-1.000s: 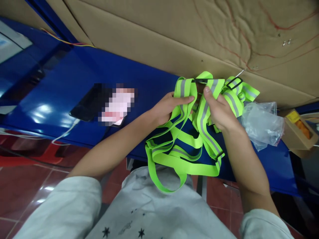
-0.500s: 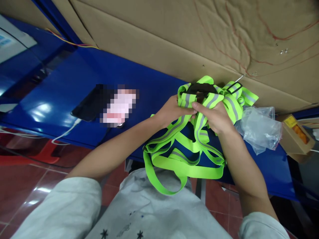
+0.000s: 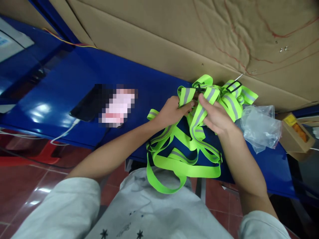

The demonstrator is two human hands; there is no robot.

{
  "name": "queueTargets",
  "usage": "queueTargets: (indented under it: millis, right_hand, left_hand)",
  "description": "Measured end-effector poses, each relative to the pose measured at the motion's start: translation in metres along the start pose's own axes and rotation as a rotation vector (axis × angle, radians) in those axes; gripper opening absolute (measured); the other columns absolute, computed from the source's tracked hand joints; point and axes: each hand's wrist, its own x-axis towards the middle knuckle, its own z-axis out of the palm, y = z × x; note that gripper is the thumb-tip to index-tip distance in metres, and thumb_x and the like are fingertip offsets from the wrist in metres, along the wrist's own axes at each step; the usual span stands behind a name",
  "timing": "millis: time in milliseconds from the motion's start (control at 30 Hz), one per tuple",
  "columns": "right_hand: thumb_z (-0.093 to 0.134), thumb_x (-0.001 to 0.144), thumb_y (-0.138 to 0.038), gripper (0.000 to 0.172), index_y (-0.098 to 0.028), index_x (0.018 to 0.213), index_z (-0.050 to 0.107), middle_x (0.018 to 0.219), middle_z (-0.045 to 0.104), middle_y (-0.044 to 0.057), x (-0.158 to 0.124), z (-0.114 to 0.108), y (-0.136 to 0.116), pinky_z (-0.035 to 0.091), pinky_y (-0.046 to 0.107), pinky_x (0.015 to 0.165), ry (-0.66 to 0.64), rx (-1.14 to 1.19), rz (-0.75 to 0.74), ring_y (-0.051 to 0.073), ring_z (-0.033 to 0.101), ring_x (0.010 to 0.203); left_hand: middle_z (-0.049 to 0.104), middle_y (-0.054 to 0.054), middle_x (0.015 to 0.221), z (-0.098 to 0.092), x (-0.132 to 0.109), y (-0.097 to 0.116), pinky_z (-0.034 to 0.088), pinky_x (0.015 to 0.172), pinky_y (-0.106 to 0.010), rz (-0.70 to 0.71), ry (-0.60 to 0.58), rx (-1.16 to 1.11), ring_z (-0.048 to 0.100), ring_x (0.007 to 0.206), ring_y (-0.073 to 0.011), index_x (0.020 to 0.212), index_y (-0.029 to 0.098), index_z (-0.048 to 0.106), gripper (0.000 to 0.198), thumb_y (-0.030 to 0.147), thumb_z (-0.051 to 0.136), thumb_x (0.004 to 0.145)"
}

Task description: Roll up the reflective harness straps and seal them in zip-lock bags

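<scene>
Neon yellow-green straps with grey reflective stripes form a reflective harness (image 3: 199, 171), bunched on the blue table, with one loop hanging over the front edge toward my shirt. My left hand (image 3: 174, 109) is closed on the harness webbing near its top. Opposite it, my right hand (image 3: 215, 114) grips another strap, thumb on top and the other fingers underneath. A dark piece, partly covered by straps and fingers, lies between the two hands. A black slide buckle (image 3: 234, 86) sits on the bunched webbing beyond my right hand.
A clear plastic bag (image 3: 260, 127) lies right of the harness, beside a small cardboard box (image 3: 296, 134). On the left, a dark phone (image 3: 83, 106) with a white cable rests on the blue table (image 3: 62, 79), next to a pixelated item. A cardboard panel (image 3: 149, 36) rises behind.
The straps between my hands have shifted, and less of the dark piece shows. My right thumb has moved slightly right and up, away from my left hand. The lower loops have shifted slightly.
</scene>
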Motion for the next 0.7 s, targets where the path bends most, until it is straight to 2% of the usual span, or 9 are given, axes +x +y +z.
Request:
queueTargets:
  millis: [67, 133, 167, 267, 400, 467, 533, 633, 700]
  right_hand:
    - [0.080, 0.084, -0.077, 0.058, -0.029, 0.116, 0.074, 0.114, 0.082, 0.004, 0.001, -0.004, 0.002, 0.068, 0.045, 0.103, 0.006, -0.010, -0.022, 0.027, 0.074, 0.129]
    - [0.078, 0.086, -0.077, 0.058, -0.030, 0.120, 0.075, 0.123, 0.082, 0.004, 0.003, -0.007, 0.003, 0.066, 0.044, 0.108, 0.016, -0.037, -0.041, 0.026, 0.071, 0.136]
    - [0.078, 0.086, -0.077, 0.058, -0.030, 0.120, 0.076, 0.125, 0.081, 0.004, 0.004, -0.008, 0.004, 0.065, 0.044, 0.109, 0.025, -0.054, -0.050, 0.026, 0.070, 0.138]
    - [0.084, 0.082, -0.074, 0.058, -0.028, 0.116, 0.078, 0.126, 0.082, 0.003, 0.008, -0.007, 0.008, 0.064, 0.044, 0.112, 0.125, -0.085, -0.112, 0.026, 0.072, 0.134]
    - [0.084, 0.084, -0.071, 0.052, -0.026, 0.111, 0.080, 0.115, 0.083, 0.002, 0.010, -0.003, 0.018, 0.062, 0.045, 0.113, 0.248, -0.169, -0.212, 0.026, 0.077, 0.122]
    - [0.077, 0.089, -0.074, 0.052, -0.026, 0.109, 0.080, 0.110, 0.083, 0.002, 0.009, -0.003, 0.019, 0.062, 0.046, 0.113, 0.215, -0.223, -0.222, 0.026, 0.077, 0.121]
    - [0.075, 0.088, -0.077, 0.055, -0.027, 0.109, 0.080, 0.110, 0.083, 0.002, 0.006, -0.006, 0.015, 0.063, 0.046, 0.111, 0.121, -0.252, -0.191, 0.026, 0.076, 0.122]
    - [0.075, 0.081, -0.087, 0.065, -0.029, 0.110, 0.079, 0.112, 0.083, 0.003, 0.004, -0.017, -0.001, 0.066, 0.045, 0.104, -0.073, -0.202, -0.078, 0.028, 0.076, 0.123]
    - [0.063, 0.084, -0.094, 0.073, -0.028, 0.109, 0.079, 0.112, 0.082, 0.006, 0.003, -0.027, -0.015, 0.068, 0.045, 0.097, -0.120, -0.124, -0.008, 0.030, 0.076, 0.122]
  left_hand:
    - [0.082, -0.009, 0.112, 0.002, -0.001, -0.002, 0.056, 0.101, -0.037, 0.071, 0.045, 0.066, 0.075, 0.108, -0.0252, 0.115, 0.015, 0.079, 0.039, 0.049, 0.076, 0.096]
    - [0.079, -0.010, 0.132, 0.005, -0.001, -0.003, 0.052, 0.114, -0.038, 0.102, 0.046, -0.006, 0.071, 0.129, -0.0282, 0.126, 0.016, 0.077, 0.046, 0.052, 0.075, 0.097]
    - [0.078, -0.010, 0.135, 0.006, 0.000, -0.003, 0.050, 0.118, -0.038, 0.112, 0.033, -0.061, 0.070, 0.133, -0.0283, 0.127, 0.017, 0.077, 0.048, 0.054, 0.076, 0.096]
    - [0.080, -0.009, 0.132, 0.006, 0.001, -0.005, 0.050, 0.119, -0.039, 0.101, -0.022, -0.192, 0.070, 0.133, -0.0279, 0.121, 0.019, 0.080, 0.049, 0.058, 0.081, 0.092]
    - [0.082, -0.010, 0.121, 0.007, 0.000, -0.009, 0.054, 0.113, -0.041, -0.010, -0.021, -0.185, 0.073, 0.123, -0.0296, 0.114, 0.017, 0.081, 0.053, 0.054, 0.095, 0.078]
    - [0.082, -0.009, 0.122, 0.009, -0.001, -0.010, 0.055, 0.112, -0.042, -0.029, -0.002, -0.189, 0.073, 0.123, -0.0298, 0.116, 0.017, 0.081, 0.056, 0.051, 0.098, 0.074]
    - [0.081, -0.009, 0.123, 0.010, -0.002, -0.011, 0.055, 0.111, -0.042, -0.024, 0.017, -0.221, 0.072, 0.123, -0.0291, 0.117, 0.018, 0.080, 0.056, 0.051, 0.096, 0.075]
    - [0.081, -0.008, 0.120, 0.011, -0.002, -0.010, 0.056, 0.108, -0.041, -0.002, 0.006, -0.247, 0.073, 0.118, -0.0275, 0.111, 0.018, 0.079, 0.051, 0.054, 0.094, 0.078]
    - [0.081, -0.008, 0.117, 0.009, -0.002, -0.009, 0.057, 0.106, -0.039, 0.017, -0.030, -0.230, 0.074, 0.115, -0.0268, 0.108, 0.017, 0.079, 0.049, 0.053, 0.094, 0.078]
